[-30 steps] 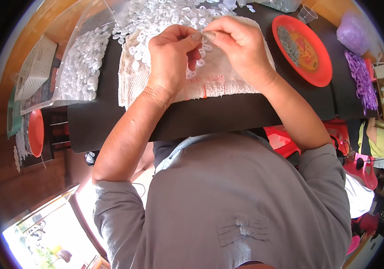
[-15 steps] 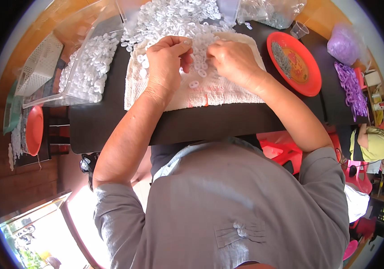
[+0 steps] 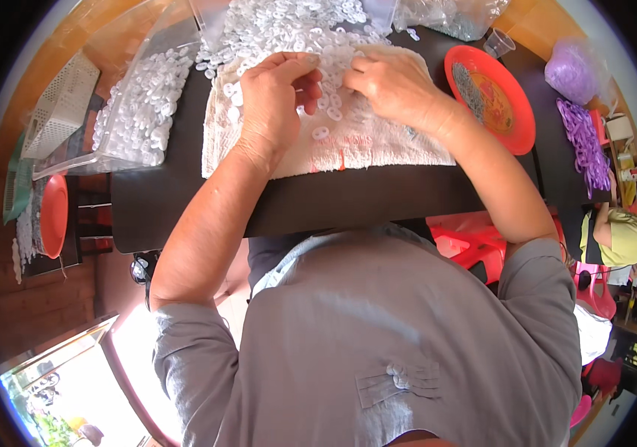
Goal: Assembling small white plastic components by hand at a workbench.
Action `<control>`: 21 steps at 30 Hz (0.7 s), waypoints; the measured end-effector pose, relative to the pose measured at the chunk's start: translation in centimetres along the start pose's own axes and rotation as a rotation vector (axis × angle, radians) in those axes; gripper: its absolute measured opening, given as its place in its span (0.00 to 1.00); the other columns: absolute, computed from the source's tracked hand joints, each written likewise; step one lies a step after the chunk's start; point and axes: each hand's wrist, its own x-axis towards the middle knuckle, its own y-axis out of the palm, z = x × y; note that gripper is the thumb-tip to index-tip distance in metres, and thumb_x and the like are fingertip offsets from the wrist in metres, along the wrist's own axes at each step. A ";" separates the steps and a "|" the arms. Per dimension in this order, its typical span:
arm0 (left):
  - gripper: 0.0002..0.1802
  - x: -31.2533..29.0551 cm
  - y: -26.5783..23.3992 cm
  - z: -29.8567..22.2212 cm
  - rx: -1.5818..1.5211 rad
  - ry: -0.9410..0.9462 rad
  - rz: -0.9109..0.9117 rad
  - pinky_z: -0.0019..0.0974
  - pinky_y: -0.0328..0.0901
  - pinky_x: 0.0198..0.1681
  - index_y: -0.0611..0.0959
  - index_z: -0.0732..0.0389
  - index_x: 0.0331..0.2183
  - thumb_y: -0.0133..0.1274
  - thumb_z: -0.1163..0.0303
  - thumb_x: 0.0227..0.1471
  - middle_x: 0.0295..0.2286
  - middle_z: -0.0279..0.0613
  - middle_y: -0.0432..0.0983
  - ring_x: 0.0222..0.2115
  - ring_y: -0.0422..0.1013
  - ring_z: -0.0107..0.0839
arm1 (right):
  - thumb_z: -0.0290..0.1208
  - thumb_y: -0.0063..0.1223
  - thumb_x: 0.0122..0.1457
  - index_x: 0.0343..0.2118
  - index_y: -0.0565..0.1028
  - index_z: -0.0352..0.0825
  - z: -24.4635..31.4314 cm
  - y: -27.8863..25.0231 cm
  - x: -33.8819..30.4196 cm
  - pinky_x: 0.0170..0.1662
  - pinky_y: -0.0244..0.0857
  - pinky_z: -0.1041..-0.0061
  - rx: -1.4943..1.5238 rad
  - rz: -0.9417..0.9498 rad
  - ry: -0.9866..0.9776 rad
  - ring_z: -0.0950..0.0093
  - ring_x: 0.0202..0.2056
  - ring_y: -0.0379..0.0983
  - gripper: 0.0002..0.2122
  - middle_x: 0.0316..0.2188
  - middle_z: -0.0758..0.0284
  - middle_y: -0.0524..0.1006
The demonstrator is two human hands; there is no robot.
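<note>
Seen from above, a person sits at a dark worktop (image 3: 363, 197), both bare hands over a cream cloth (image 3: 389, 149); directions take the cloth's middle as the clock's centre, with twelve o'clock away from the person. Small white rings (image 3: 288, 30) are heaped at about eleven to twelve o'clock and spill onto the cloth between the hands; one loose white oval (image 3: 321, 133) lies apart near six. Pieces this small probably call for fingertip work, one at a time, with the hands low over the cloth so that a dropped one lands softly, and the loose bits nudged clear of the fingers. The left hand (image 3: 270, 93) is at nine to ten o'clock, its forearm rising from seven, thumb and forefinger brought close, the other fingers curled beneath; whether its grip pinches a piece cannot be told. The right hand (image 3: 393, 82) is at two o'clock, its forearm slanting in from four, knuckles up; its fingertips are hidden, so its grip cannot be told either. The hands are apart. A red plate (image 3: 524, 112) with thin grey metal parts (image 3: 468, 89) rests at three o'clock, a clear bin (image 3: 65, 165) of white rings at nine.
</note>
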 end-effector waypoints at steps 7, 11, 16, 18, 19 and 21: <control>0.06 -0.1 0.0 0.1 -0.020 -0.003 0.017 0.29 0.61 0.19 0.79 0.68 0.30 0.55 0.74 0.50 0.22 0.41 0.74 0.18 0.68 0.27 | 0.23 0.52 0.46 0.29 0.76 0.35 -1.8 -0.7 -0.8 0.34 0.70 0.62 0.000 -0.092 0.100 0.63 0.33 0.75 0.05 0.28 0.66 0.76; 0.05 -0.2 0.1 0.1 -0.001 -0.018 0.018 0.28 0.61 0.19 0.79 0.68 0.30 0.55 0.75 0.51 0.22 0.41 0.74 0.18 0.68 0.26 | 0.26 0.51 0.48 0.25 0.77 0.33 -0.6 -1.3 -1.0 0.31 0.69 0.58 -0.075 0.005 0.216 0.60 0.29 0.77 0.04 0.25 0.60 0.77; 0.06 -0.3 -0.1 0.0 -0.017 -0.022 0.025 0.28 0.61 0.18 0.79 0.68 0.30 0.55 0.75 0.51 0.22 0.41 0.75 0.19 0.69 0.26 | 0.27 0.52 0.48 0.18 0.77 0.32 1.9 -1.1 0.3 0.31 0.68 0.58 -0.050 0.176 0.286 0.58 0.29 0.77 0.07 0.22 0.57 0.78; 0.06 -0.2 0.1 0.0 -0.009 -0.011 0.029 0.28 0.61 0.18 0.79 0.68 0.30 0.55 0.75 0.50 0.22 0.41 0.75 0.19 0.69 0.26 | 0.26 0.51 0.47 0.15 0.76 0.32 2.0 -0.8 0.5 0.31 0.68 0.58 -0.022 0.153 0.298 0.57 0.30 0.77 0.08 0.21 0.57 0.78; 0.06 -0.3 0.2 0.0 -0.002 -0.014 0.031 0.29 0.60 0.19 0.79 0.69 0.30 0.54 0.74 0.51 0.23 0.41 0.74 0.19 0.68 0.26 | 0.28 0.53 0.48 0.18 0.75 0.31 1.9 -0.4 0.7 0.31 0.68 0.57 -0.006 0.135 0.292 0.57 0.29 0.76 0.07 0.22 0.56 0.77; 0.07 -0.4 0.3 -0.2 0.010 -0.009 0.034 0.29 0.60 0.19 0.78 0.69 0.31 0.54 0.74 0.52 0.23 0.41 0.73 0.19 0.68 0.27 | 0.30 0.54 0.50 0.21 0.75 0.31 1.9 0.2 1.0 0.31 0.67 0.57 0.009 0.108 0.284 0.56 0.28 0.75 0.07 0.23 0.56 0.77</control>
